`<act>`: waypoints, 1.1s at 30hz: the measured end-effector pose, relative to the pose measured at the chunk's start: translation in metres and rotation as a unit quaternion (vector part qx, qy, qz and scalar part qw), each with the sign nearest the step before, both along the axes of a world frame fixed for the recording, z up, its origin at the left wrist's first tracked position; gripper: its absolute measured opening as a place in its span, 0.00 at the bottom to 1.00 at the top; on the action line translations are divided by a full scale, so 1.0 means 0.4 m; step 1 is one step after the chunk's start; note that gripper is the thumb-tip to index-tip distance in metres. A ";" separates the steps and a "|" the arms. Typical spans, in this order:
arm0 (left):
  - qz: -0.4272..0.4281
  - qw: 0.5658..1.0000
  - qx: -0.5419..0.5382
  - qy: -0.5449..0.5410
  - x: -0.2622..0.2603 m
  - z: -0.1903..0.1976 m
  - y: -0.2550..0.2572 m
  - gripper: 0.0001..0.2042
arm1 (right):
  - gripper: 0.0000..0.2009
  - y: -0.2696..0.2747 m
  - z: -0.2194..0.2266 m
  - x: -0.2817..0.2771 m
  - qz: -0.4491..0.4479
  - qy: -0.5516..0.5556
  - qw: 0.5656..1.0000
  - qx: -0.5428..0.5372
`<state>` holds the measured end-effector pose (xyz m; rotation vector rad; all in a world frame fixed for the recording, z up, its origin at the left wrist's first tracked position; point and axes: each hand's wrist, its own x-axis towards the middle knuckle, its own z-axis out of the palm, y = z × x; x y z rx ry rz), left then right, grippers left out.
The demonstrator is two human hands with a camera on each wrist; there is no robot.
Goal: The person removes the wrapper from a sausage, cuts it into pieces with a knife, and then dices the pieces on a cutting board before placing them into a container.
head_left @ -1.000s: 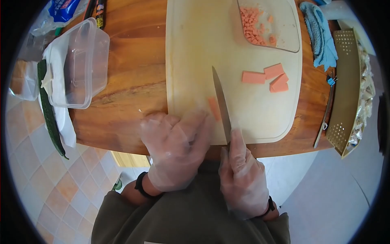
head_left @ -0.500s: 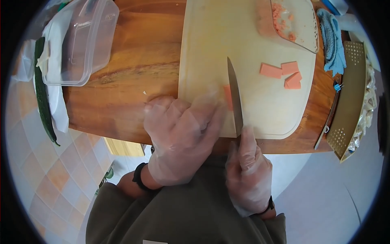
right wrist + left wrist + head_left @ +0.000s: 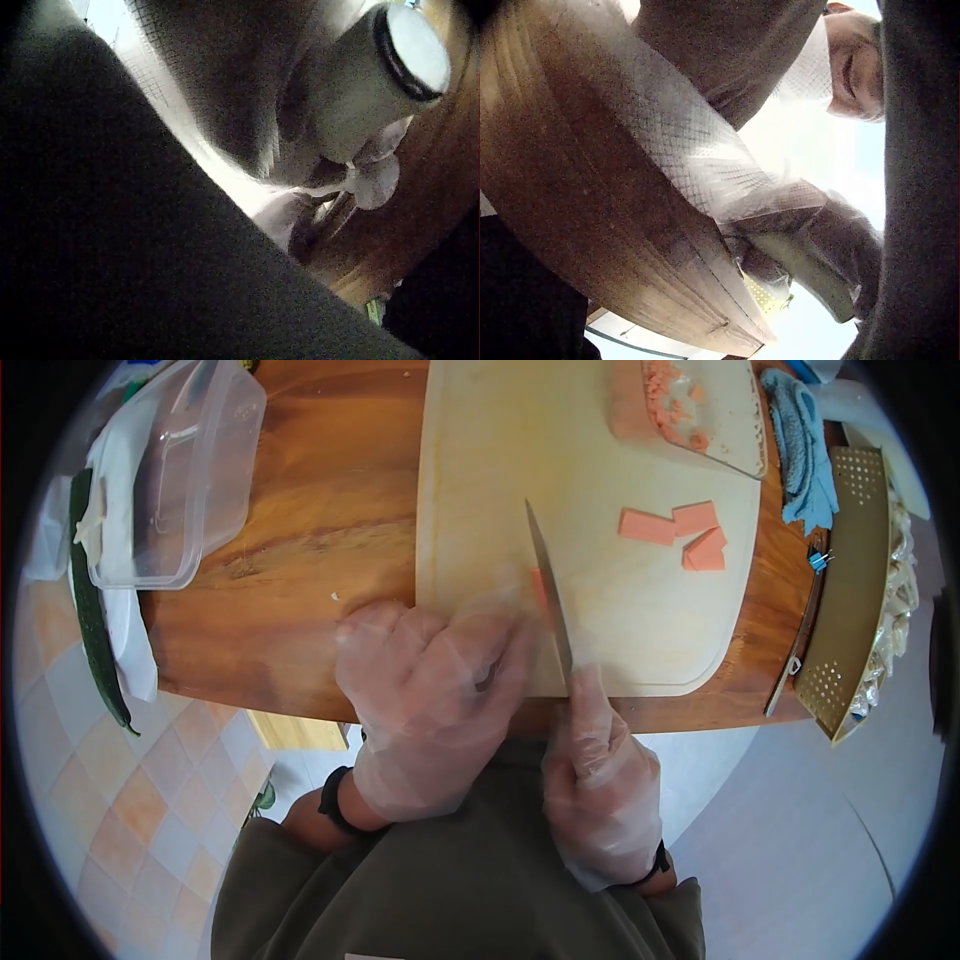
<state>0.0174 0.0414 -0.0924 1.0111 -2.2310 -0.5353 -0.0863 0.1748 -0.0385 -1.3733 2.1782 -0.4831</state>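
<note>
In the head view my gloved right hand (image 3: 603, 790) grips a kitchen knife (image 3: 547, 575), its blade pointing forward over the cutting board (image 3: 480, 490). The greenish knife handle (image 3: 349, 105) pokes out of that hand in the right wrist view. Against the left side of the blade lies a narrow pink slice of ham (image 3: 540, 592), partly covered by the knife. My gloved left hand (image 3: 425, 705) bends over the board's near left corner, blurred fingertips holding the slice beside the blade. Several flat ham pieces (image 3: 646, 526) lie to the right.
A clear container (image 3: 745, 463) of diced ham stands on the board's far right. An empty plastic box (image 3: 185, 490) and a cucumber (image 3: 95, 620) are at the left. On the right are a blue cloth (image 3: 803, 455) and a gold perforated basket (image 3: 845, 600).
The head view has shifted about. The slice and blade sit slightly farther forward on the board, and less of the slice shows beside the blade. Both hands keep their hold.
</note>
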 end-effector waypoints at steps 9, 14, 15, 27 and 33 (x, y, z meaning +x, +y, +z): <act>-0.011 0.999 0.000 -0.033 0.006 0.004 0.001 0.16 | 0.44 0.016 -0.044 0.013 0.043 0.128 0.990 -0.036; -0.014 0.999 0.005 -0.040 0.012 0.002 0.000 0.16 | 0.44 0.010 -0.038 0.012 0.042 0.115 0.992 -0.036; -0.012 0.999 0.004 -0.035 0.012 0.001 0.000 0.16 | 0.43 0.007 -0.035 0.014 0.041 0.126 0.991 -0.028; -0.005 1.000 0.010 -0.019 0.011 0.006 0.001 0.14 | 0.40 -0.053 0.030 0.027 0.034 0.115 0.986 0.115; -0.010 0.999 0.024 -0.039 0.012 0.014 0.001 0.12 | 0.37 -0.078 0.029 0.004 -0.016 0.042 0.991 0.129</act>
